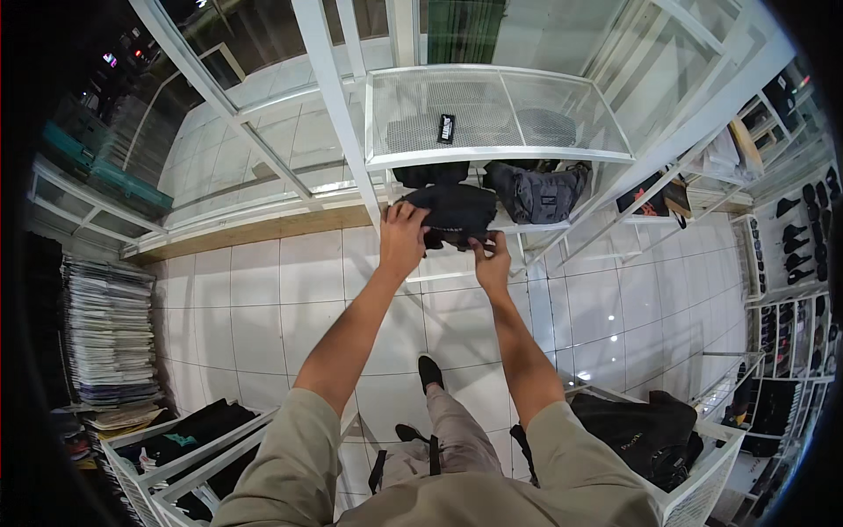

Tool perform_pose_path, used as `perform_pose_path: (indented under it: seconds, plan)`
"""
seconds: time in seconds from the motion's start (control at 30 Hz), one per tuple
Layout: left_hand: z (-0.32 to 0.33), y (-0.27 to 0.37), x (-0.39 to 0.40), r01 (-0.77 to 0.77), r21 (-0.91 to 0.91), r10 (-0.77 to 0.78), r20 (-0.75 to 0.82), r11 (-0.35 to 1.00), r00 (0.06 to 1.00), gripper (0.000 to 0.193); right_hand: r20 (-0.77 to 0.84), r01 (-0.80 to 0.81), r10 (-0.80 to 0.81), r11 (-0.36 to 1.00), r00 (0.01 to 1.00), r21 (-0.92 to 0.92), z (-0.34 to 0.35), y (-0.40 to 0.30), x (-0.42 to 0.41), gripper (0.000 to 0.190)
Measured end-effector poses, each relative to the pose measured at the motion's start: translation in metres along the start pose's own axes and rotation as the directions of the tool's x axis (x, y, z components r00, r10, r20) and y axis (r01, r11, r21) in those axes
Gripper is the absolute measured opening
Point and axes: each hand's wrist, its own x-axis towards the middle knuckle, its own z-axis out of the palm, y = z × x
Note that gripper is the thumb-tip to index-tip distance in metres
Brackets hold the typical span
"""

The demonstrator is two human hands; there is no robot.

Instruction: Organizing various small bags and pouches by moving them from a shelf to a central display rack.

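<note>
A black fabric bag (454, 205) is held between my two hands at the front edge of a white metal rack. My left hand (403, 238) grips its left end, the fingers over the top. With thumb and fingers, my right hand (491, 257) pinches its lower right edge, where straps or a buckle seem to hang; the detail is too small to tell. Right of it, a dark grey bag (544, 196) rests on the rack's lower shelf. Behind the held bag, another black item (431, 174) shows partly under the mesh top shelf (408, 89).
On the mesh shelf lies a small black tag (446, 129) with white writing. Tall stacks of packaged goods (112, 329) stand at the left. White racks with black clothing (197, 428) and a black bag (635, 435) flank me. Glass panels rise beyond the rack.
</note>
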Motion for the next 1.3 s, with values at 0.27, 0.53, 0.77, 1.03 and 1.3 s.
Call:
perform_pose_path:
  seconds: [0.27, 0.53, 0.77, 1.03, 1.3]
  plan:
    - [-0.098, 0.068, -0.037, 0.246, -0.434, -0.283, -0.022, 0.867, 0.959, 0.021, -0.018, 0.119, -0.119, 0.954, 0.993, 0.275, -0.067, -0.062, -0.086, 0.039]
    - [-0.256, 0.083, -0.118, 0.327, -0.553, -0.534, -0.266, 0.766, 0.802, 0.015, 0.199, 0.207, -0.329, 0.862, 0.923, 0.462, -0.035, -0.130, -0.173, 0.030]
    - [-0.404, 0.107, -0.194, 0.267, -0.422, -0.493, -0.637, 0.866, 0.593, 0.041, 0.236, 0.189, -0.408, 0.764, 0.882, 0.617, 0.027, -0.260, -0.239, 0.018]
    - [-0.494, 0.179, -0.365, 0.573, -0.343, -0.579, -0.758, 0.745, 0.300, 0.090, 0.402, -0.007, -0.507, 0.615, 0.763, 0.788, 0.077, -0.391, -0.361, 0.019]
    - [-0.556, 0.227, -0.426, 0.711, -0.118, -0.305, -0.942, 0.693, 0.141, 0.092, 0.595, -0.409, -0.693, 0.444, 0.408, 0.797, 0.132, -0.481, -0.467, 0.015]
